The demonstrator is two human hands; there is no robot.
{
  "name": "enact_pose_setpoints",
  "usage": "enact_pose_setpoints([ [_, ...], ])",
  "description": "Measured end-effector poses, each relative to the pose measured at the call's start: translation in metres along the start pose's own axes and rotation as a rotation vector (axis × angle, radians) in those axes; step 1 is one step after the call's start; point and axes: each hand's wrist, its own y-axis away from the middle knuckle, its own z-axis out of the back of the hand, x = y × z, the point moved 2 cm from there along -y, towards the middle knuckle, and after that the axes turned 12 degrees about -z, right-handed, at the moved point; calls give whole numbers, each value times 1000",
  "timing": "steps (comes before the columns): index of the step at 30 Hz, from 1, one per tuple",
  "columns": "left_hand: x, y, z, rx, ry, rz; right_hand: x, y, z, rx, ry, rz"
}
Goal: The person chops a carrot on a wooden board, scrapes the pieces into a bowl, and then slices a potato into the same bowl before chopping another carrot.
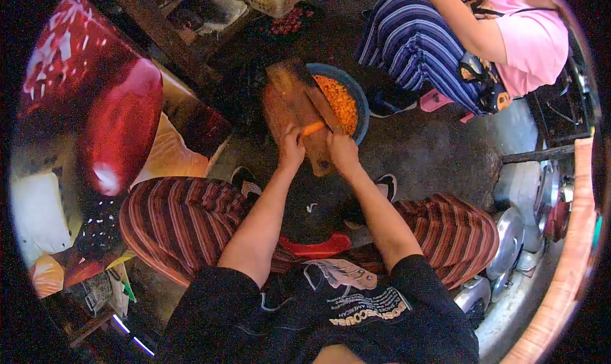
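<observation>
On a brown wooden chopping board [299, 112] set on the dark floor lies an orange carrot piece [312, 128], near the board's middle and between the person's two hands. The left hand [292, 149] is closed down on the carrot's near end, fingers curled over it and pinning it to the wood. The right hand [342, 150] is wrapped tight around the handle of a broad dark-bladed knife [320, 106], whose blade runs up and away across the board, just beside the carrot's far end.

Beyond the board, touching or overlapping its far edge, sits a round blue bowl [359, 96] filled with small orange carrot cubes [337, 103]. The person's knees, in red-and-brown striped trousers [181, 221], spread to either side of the board. Farther off, at the upper right, another person sits in blue striped trousers [414, 42] and a pink shirt [534, 39], well apart from the board. Shiny metal pot lids [509, 240] are stacked at the right, by the right knee.
</observation>
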Motion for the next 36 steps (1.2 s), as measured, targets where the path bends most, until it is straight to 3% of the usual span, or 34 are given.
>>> enact_pose_setpoints([
  [3, -2, -4, 0, 30, 49, 45, -13, -13, 2, -71, -104, 65],
  [5, -2, -2, 2, 49, 8, 72, -12, -12, 17, 12, -84, 155],
  [8, 22, 9, -17, 50, -3, 107, -9, -2, 12, 11, -91, 31],
  [11, 23, 8, -17, 108, -31, 108, 3, 4, 9, 2, 60, 69],
  [15, 4, -1, -3, 99, 65, 163, 13, -9, 11, -48, -60, 59],
  [17, 12, 7, -11, 54, 0, 156, 17, 0, 26, -94, 35, 164],
  [24, 15, 4, -13, 35, -25, 64, 9, -8, 5, -9, -1, 114],
  [30, 1, -2, -3, 44, 45, 112, 18, -7, 15, -38, 68, 156],
  [33, 16, 2, -11, 97, 13, 116, 12, -15, 6, 16, -126, 77],
  [36, 35, 17, -32, 5, 56, 143, 12, -2, 9, 11, -86, 53],
])
